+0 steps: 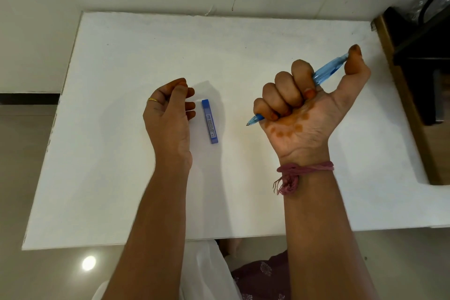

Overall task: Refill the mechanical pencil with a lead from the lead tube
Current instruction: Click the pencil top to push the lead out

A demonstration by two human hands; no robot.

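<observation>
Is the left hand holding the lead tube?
No, the left hand holds nothing; the lead tube lies flat on the table just beside its fingers.

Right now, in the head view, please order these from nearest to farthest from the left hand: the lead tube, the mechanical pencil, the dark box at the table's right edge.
Measured from the left hand:
1. Lead tube: lying on the table just to the hand's right, untouched.
2. Mechanical pencil: farther right, held in the grip of the right hand, tip pointing left.
3. Dark box: far right edge.

Home room: white table (pixel 121 129), tiled floor (pixel 24 178)
</observation>
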